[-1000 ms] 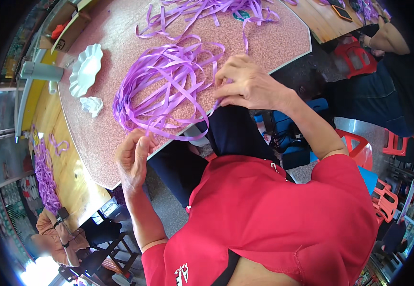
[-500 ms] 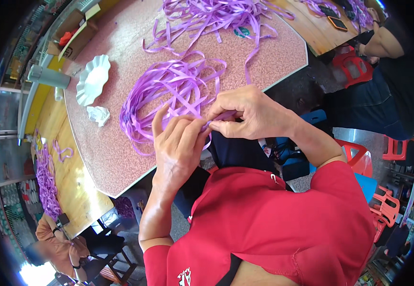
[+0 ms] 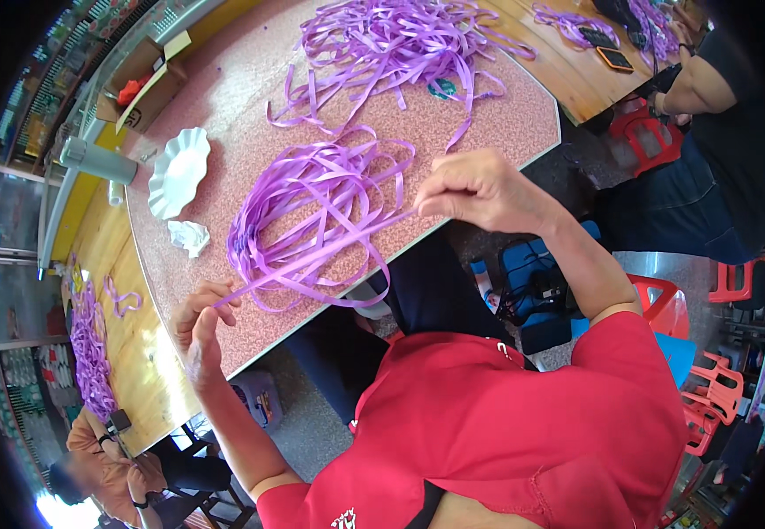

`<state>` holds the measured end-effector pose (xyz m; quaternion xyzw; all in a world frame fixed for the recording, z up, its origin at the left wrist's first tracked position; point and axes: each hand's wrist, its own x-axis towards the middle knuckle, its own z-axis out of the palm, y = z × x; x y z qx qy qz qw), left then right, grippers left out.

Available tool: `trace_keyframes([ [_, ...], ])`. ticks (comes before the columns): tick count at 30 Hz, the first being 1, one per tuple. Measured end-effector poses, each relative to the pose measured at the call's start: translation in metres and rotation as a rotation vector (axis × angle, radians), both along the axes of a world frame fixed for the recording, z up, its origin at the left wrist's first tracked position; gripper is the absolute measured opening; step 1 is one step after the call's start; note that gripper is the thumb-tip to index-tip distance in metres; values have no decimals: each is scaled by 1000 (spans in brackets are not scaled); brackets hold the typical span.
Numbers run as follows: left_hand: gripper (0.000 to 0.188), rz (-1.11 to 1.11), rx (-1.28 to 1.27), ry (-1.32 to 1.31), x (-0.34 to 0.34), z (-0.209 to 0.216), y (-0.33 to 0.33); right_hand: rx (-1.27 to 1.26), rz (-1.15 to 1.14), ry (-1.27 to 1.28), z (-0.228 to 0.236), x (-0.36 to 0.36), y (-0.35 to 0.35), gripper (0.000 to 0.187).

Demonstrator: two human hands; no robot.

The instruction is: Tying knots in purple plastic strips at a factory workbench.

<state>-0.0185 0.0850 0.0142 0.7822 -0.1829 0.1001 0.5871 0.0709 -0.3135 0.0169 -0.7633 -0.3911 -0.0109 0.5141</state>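
A purple ribbon (image 3: 320,253) runs straight and slanting between my two hands, over the table's near edge. Its right end is pinched in my right hand (image 3: 484,189), thumb against curled fingers. My left hand (image 3: 201,322) grips the other end at the lower left, the ribbon passing between its fingers. Beneath the stretched piece lies a looped coil of purple ribbon (image 3: 263,194) on the pink speckled table (image 3: 232,106). Farther back sits a larger loose heap of purple ribbon (image 3: 391,44).
Left of the coil are a white scalloped dish (image 3: 179,172), crumpled white paper (image 3: 189,236), a grey-green cylinder (image 3: 98,160) and an open cardboard box (image 3: 157,88). A person (image 3: 704,159) stands at right; another person (image 3: 118,463) sits lower left. Red stools (image 3: 647,137) stand at right.
My hands were together over the coil's near side. They have moved apart, the left one down and leftward, the right one slightly rightward, with the ribbon now stretched between them.
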Motion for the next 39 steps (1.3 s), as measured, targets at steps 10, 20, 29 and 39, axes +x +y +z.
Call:
trace_keyframes([
  [10, 34, 295, -398, 155, -22, -36, 95, -321, -65, -304, -15, 49, -62, 12],
  [20, 32, 643, -264, 318, -38, -66, 150, -308, -291, 19, -27, 75, -136, 15],
  [29, 31, 948, 24, -222, -6, -40, 34, 194, -244, 462, 3, 25, -78, 19],
  [39, 69, -420, -185, 219, 15, -37, -219, 459, 27, 582, 22, -24, -10, 22],
])
